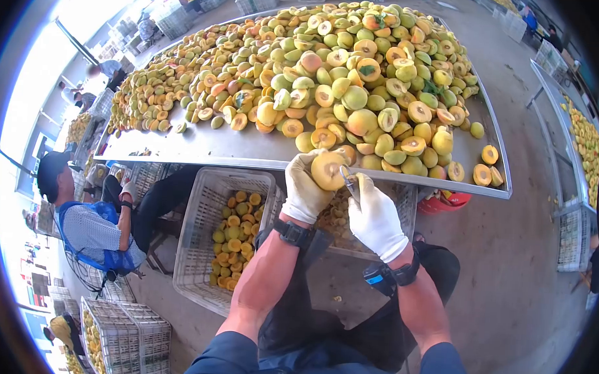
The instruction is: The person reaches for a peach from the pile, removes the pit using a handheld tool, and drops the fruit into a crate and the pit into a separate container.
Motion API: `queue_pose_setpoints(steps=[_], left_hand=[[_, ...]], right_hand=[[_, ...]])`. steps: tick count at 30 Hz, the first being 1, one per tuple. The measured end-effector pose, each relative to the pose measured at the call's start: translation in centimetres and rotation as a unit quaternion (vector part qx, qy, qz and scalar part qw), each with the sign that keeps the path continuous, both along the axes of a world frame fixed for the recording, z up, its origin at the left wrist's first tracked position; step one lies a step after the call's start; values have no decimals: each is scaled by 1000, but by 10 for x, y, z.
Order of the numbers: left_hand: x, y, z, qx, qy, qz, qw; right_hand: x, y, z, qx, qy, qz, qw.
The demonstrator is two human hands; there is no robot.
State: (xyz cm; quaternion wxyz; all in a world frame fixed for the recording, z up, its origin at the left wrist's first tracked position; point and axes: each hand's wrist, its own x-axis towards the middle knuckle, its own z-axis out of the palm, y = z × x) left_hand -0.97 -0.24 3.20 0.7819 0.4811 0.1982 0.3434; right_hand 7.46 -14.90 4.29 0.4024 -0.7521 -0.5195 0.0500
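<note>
Action at the grey steel table's (pixel 248 152) near edge: I see the left hand (pixel 304 190) gripping a halved yellow peach (pixel 328 170), right hand (pixel 376 221) clenching a small metal tool (pixel 348 179).

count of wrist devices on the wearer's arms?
2. A black watch on the left wrist, below the left hand gripping a halved fruit; a black band on the right wrist, below the right hand holding a metal tool. None hidden.

Matt cloth gloves on both hands (pixel 342 202), glossy sheet-metal table (pixel 222 148) — smooth, white plastic lattice crate (pixel 202 230), velvety-skinned halved fruit (pixel 328 169)
</note>
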Motion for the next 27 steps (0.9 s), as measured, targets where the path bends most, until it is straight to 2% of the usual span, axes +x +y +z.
queue_pose_setpoints(steps=[1,2,3,4,5,6,8,9,11,15,17,21,23,27], left_hand=[[2,2,-15,273,101,57,955],[7,6,-32,101,-30,59,993],[5,-2,-12,99,-30,60,993],[2,-10,8,-108,-106,10,988],[0,-16,23,-310,-177,-42,933],[0,-14,16,-311,-177,-43,933],[1,-11,1,-118,-151,-46,980],[0,-9,-1,-119,-151,-48,980],[0,-3,-1,-268,-206,-92,937],[4,-5,6,-312,-175,-50,933],[5,-8,9,-257,-140,-18,956],[10,-11,4,-226,-140,-12,964],[9,-16,3,-38,-92,36,994],[10,-15,-3,-121,-142,7,982]], right_hand=[[0,1,0,-1,-12,0,1000],[-2,2,-2,-2,-14,1,1000],[-4,4,-3,-13,-27,-12,999],[-5,5,-4,-23,-41,-26,999],[-5,6,-5,-24,-41,-26,999],[-5,7,-5,-39,-48,-25,998],[-6,8,-8,-56,-55,-26,997],[-7,9,-11,-47,-55,-25,997],[-9,9,-10,-40,-55,-23,997],[-13,9,-7,-43,-35,-13,998],[-14,9,-8,-34,-36,-18,999],[-14,11,-9,-26,-39,-28,999],[-15,12,-8,-28,-41,-32,998],[-17,15,-10,-21,-14,-36,999]])
